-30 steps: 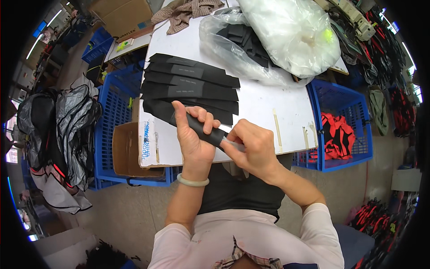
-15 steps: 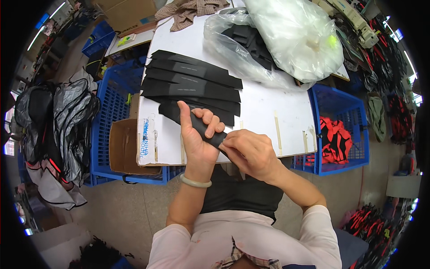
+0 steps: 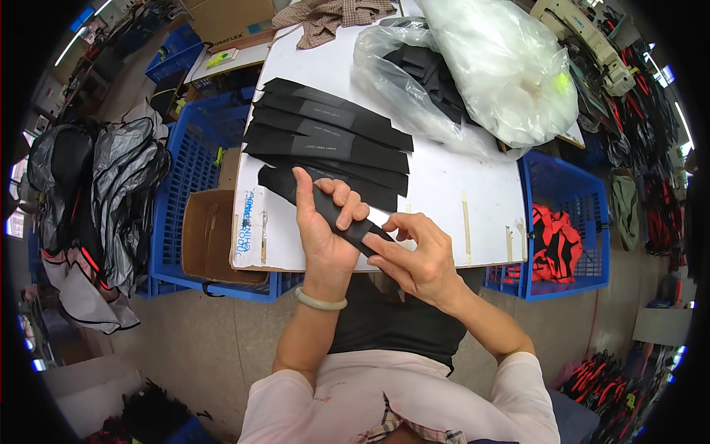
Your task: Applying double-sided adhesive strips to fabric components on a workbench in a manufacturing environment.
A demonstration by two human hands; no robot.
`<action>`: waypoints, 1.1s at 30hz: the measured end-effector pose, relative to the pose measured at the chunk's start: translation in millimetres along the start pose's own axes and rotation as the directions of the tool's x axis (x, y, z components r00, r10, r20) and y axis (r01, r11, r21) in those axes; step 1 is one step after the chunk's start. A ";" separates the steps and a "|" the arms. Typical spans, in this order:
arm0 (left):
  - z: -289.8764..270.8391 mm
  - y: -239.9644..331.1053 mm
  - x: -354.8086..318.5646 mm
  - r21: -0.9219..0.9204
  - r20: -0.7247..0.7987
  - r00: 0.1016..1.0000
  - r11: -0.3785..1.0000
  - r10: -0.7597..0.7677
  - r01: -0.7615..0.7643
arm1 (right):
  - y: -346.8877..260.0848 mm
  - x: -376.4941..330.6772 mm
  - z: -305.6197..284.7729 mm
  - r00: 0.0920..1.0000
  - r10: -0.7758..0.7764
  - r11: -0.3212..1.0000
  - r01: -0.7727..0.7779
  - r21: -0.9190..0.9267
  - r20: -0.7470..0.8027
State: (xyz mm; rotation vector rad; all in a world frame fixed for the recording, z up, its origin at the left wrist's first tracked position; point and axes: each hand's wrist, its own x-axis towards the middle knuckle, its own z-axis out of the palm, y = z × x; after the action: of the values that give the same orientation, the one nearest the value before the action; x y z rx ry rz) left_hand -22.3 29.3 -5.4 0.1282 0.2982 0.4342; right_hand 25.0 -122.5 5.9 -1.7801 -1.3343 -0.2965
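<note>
Across the palm of my left hand (image 3: 329, 226) lies a black fabric strip (image 3: 281, 181), with the fingers curled over it and the thumb sticking up. My right hand (image 3: 418, 255) pinches the near end of the same strip between thumb and fingers, while its index finger is bent. The strip runs slantwise, its far end close to a fanned stack of similar black fabric pieces (image 3: 333, 144) on the table. Those pieces have grey middle patches with small pale print. Part of the held strip is hidden under my left fingers.
A white table (image 3: 436, 214) carries a clear plastic bag (image 3: 503, 74) with black pieces in it and a brown checked cloth (image 3: 325, 26). Blue crates stand left (image 3: 166, 222) and right (image 3: 529, 222), the right one holding red-and-black fabric (image 3: 555, 244). A cardboard box (image 3: 211, 237) sits in the left crate.
My right fingers have shifted on the strip's near end, and more of that end shows. The index finger has lifted and bent. My left hand keeps its hold.
</note>
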 end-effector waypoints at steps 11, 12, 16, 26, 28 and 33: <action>6.3 -4.3 -6.8 0.068 0.214 0.971 0.990 0.109 -0.126 | 3.1 -8.1 -1.8 0.994 0.005 1.000 -0.007 0.018 0.113; 7.4 -7.8 -10.3 0.140 0.232 0.962 0.974 0.141 -0.177 | 6.5 -12.8 -0.5 0.994 0.020 0.999 -0.023 0.025 0.106; 11.9 -19.5 -20.5 0.260 0.461 0.853 0.882 0.244 -0.392 | 12.3 -31.4 1.9 0.989 0.124 0.965 -0.140 0.222 0.083; -0.1 -34.0 -36.5 0.549 0.703 0.705 0.558 0.094 -0.622 | 12.3 -34.6 -4.1 0.754 0.581 0.212 -0.504 0.837 0.307; -1.5 -35.9 -40.4 0.625 0.645 0.762 0.532 0.060 -0.571 | 18.3 -38.7 -3.8 0.757 0.584 0.266 -0.521 0.811 0.295; 0.8 -31.5 -34.6 0.705 0.612 0.789 0.416 0.054 -0.575 | 31.1 -38.2 -28.7 0.871 0.487 0.705 -0.435 0.560 0.064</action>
State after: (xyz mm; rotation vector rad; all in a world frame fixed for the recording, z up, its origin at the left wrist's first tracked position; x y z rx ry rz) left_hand -39.5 -14.1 -1.6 1.3629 -0.0782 0.5944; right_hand 45.4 -170.8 -16.6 -1.4948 -0.7482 0.2788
